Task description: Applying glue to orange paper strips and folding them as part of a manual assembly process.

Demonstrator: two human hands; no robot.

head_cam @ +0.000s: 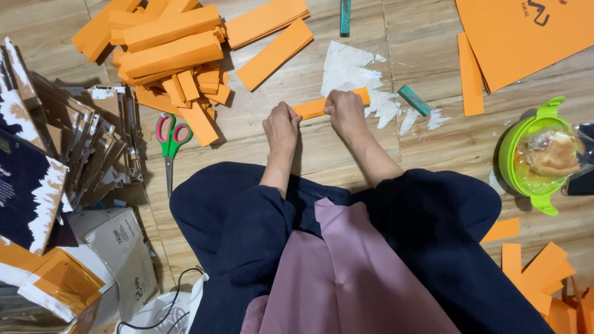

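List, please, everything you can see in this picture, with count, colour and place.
strip: one, orange, held flat on the floor by both hands
strip pile: many, orange, upper left
scissors: one pair, pink and green handles, left of the hands
torn paper: scraps, white, above the hands
glue sticks: two, teal, top centre and right of the hands
sheets: stack, orange, top right
bowl: one, green, lidded, right
cardboard stack: many pieces, grey, left
left hand: on the strip's left end
right hand: on the strip's right part
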